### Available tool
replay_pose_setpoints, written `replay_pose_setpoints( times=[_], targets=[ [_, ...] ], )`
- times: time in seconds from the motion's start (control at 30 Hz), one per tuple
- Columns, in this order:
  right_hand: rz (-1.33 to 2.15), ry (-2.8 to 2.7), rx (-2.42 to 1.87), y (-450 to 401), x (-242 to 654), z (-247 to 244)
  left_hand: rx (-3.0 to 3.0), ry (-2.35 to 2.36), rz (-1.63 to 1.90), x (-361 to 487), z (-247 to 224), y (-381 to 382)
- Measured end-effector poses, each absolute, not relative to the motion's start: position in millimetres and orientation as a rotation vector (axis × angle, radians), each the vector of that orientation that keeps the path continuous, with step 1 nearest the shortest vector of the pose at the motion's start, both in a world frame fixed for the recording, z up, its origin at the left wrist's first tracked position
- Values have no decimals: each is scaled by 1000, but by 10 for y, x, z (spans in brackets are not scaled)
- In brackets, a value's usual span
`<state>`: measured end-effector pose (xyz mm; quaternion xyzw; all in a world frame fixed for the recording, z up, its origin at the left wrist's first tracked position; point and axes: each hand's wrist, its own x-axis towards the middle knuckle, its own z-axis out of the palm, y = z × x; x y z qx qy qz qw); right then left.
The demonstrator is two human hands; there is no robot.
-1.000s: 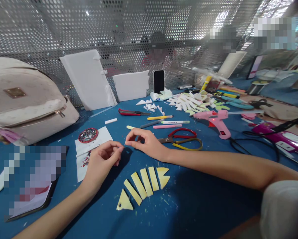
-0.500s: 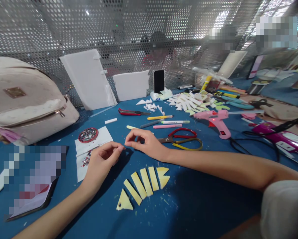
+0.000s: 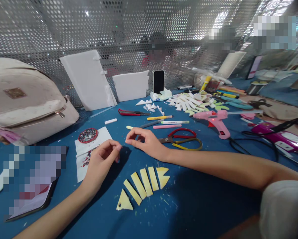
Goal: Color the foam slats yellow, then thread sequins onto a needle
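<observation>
My left hand point(image 3: 105, 156) is closed in a pinch above the table, beside a white paper point(image 3: 83, 171) with a red-rimmed round piece point(image 3: 88, 135) and glittery bits. Whatever its fingertips hold, if anything, is too small to make out. Facing it, my right hand point(image 3: 146, 142) also pinches, its fingertips a short gap from the left ones; nothing can be made out between them. Below both hands lie yellow foam pieces in a curved fish shape: a head with an eye hole point(image 3: 124, 200), several strips point(image 3: 146, 182) and a notched tail point(image 3: 163, 177).
Scissors point(image 3: 186, 138), markers point(image 3: 167, 126), a red cutter point(image 3: 129, 113) and a pink glue gun point(image 3: 214, 120) lie beyond my right hand. Foam scraps point(image 3: 188, 101) are piled behind. A backpack point(image 3: 27, 99) and a tablet point(image 3: 36, 186) are at left, a power strip point(image 3: 280, 136) at right.
My left hand has moved slightly left, so the gap between the two hands' fingertips is wider. My right hand has barely moved, and the foam pieces lie as before.
</observation>
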<state>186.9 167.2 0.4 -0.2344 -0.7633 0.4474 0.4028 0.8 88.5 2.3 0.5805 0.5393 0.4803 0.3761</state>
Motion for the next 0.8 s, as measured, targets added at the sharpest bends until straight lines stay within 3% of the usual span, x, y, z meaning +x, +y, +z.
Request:
replay_pose_setpoints(
  times=[0.8],
  targets=[
    [1170,-2000,-499,1642,1884,48,1438,1482,1230,20,14,885]
  ],
)
